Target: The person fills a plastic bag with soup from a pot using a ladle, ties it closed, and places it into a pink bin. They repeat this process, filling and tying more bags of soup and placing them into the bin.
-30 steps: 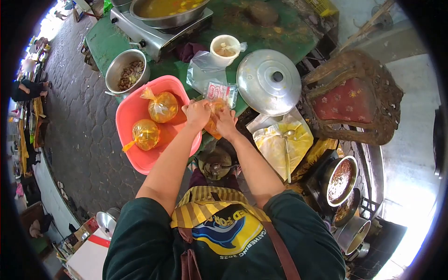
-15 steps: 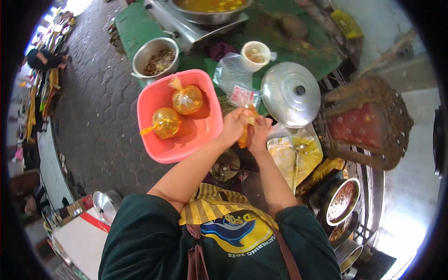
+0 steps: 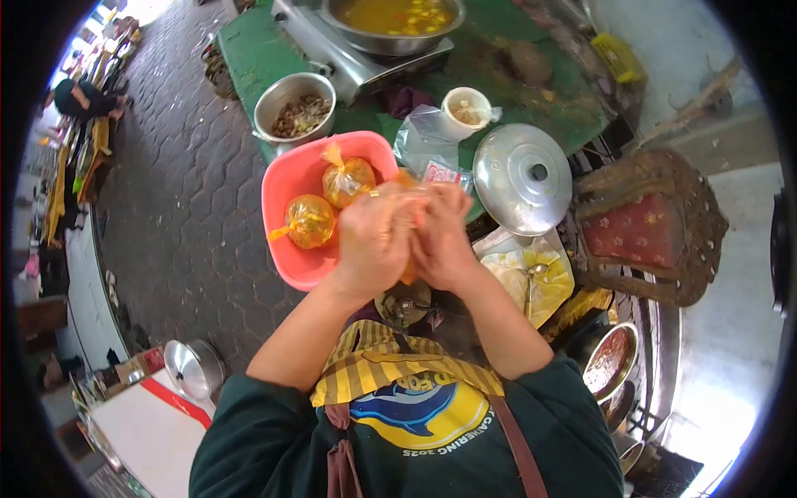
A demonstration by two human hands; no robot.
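My left hand [image 3: 375, 239] and my right hand [image 3: 444, 241] are pressed together in front of my chest, blurred by motion. An orange plastic bag [image 3: 404, 178] is gripped between them; only bits of it show above and below the fingers. Beside my left hand stands a pink tub [image 3: 286, 261], and that hand covers part of its right side. Inside lie two tied, rounded plastic bags, an upper one [image 3: 349, 181] and a lower one [image 3: 310, 222], both with yellow-orange contents. Just beyond my right hand is a red-and-white packet [image 3: 442, 173] on clear plastic.
A metal pot [image 3: 295, 109], a white cup [image 3: 465, 112] and a large lid [image 3: 523, 178] lie ahead. A stove [image 3: 353, 62] carries a pan of yellow soup [image 3: 390, 17]. To the right are a ladle [image 3: 531, 282], a carved chair [image 3: 639, 228] and a pot of red sauce [image 3: 610, 361].
Both hands have moved closer to my body and pressed together around the orange bag, now blurred. The view has shifted slightly, so the tub and table appear further right.
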